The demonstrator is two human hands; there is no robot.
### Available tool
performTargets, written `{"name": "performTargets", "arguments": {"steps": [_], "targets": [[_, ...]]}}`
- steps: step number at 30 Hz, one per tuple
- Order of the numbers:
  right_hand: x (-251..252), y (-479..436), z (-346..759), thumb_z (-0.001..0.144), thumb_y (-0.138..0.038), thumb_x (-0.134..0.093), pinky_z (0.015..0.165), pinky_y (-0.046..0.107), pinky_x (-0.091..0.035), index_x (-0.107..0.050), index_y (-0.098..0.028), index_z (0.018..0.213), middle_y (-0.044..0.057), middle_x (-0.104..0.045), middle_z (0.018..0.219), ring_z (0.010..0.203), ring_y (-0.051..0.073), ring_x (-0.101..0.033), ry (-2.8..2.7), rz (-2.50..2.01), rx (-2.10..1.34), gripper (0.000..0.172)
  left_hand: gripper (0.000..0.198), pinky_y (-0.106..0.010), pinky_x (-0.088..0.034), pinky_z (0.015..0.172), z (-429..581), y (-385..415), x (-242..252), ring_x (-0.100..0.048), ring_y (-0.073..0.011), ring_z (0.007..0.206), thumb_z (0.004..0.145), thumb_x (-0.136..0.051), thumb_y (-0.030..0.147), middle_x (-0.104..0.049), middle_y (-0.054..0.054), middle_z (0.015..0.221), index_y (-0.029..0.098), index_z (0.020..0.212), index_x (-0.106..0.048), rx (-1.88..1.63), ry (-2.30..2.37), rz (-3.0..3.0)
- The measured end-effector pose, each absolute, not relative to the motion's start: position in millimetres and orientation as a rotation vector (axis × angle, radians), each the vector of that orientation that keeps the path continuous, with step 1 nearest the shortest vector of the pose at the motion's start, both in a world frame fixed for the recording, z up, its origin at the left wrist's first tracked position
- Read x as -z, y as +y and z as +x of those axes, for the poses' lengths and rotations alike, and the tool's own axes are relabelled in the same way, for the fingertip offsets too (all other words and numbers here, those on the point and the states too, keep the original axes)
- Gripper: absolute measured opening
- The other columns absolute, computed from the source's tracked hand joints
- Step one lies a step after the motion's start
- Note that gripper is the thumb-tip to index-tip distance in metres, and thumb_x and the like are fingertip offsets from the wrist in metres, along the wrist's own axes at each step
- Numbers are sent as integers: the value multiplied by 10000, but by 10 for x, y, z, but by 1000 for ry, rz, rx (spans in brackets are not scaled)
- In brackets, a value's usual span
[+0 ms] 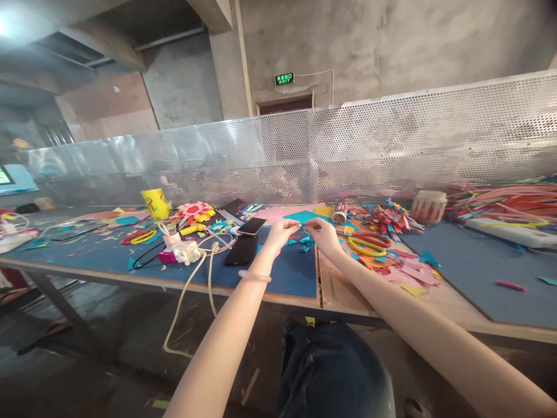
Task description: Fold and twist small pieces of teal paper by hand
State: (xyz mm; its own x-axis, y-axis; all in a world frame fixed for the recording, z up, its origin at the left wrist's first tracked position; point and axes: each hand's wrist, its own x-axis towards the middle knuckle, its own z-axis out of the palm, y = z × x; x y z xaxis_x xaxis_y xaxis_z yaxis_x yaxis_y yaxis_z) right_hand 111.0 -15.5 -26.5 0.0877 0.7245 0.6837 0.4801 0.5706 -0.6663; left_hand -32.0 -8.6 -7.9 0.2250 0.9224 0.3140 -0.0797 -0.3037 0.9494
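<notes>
My left hand (282, 235), with a pale bangle (255, 277) on its wrist, is raised over the table's middle with thumb and fingers pinched together. Close to its fingertips, my right hand (325, 234) is pinched in the same way. Whatever sits between the fingertips is too small to make out against the blue paper sheet (300, 217) behind. Blue paper scraps (304, 248) lie just below the hands. A dark can (340, 212) lies tipped beyond my right hand, and two phones, one black (241, 250) and one grey-screened (251, 226), rest left of my left hand.
Red-and-yellow scissors (368, 247) and pink paper scraps (415, 271) lie to the right, near a clear jar (429, 206). A power strip (509, 232) is farther right. Leftward are a yellow cup (155, 204), a plug cluster (180, 251) and a cable (191, 290) hanging off the edge. A perforated metal screen (278, 157) backs the table.
</notes>
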Motion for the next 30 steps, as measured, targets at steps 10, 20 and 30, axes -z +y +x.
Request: {"name": "performTargets", "arguments": {"steps": [10,20,30], "targets": [[264,-249,1085,785,-285,-469,698,311,-443,-637,-198,802,57,-593,855,800,183,-547,-1594,-1018,-3,190,244,-289,-488,660,-335,-73,96,-573,-138,720,609,-691,272,-612,-62,787,107,775,-625,-1269,789,1471],[227,-311,1079,808,-203,-430,754,312,-423,-599,-186,870,59,-560,793,812,188,-499,-1741,-979,215,181,179,-300,-491,678,-328,-104,43,-591,-135,674,631,-670,214,-600,-45,747,118,766,-603,-1249,757,1323],[232,-335,1029,813,-206,-416,688,283,-404,-553,-195,768,51,-528,736,770,189,-479,-1736,-1073,348,145,222,-263,-486,623,-312,-117,62,-559,-111,650,649,-652,306,-578,-32,715,114,750,-604,-1247,731,1469]]}}
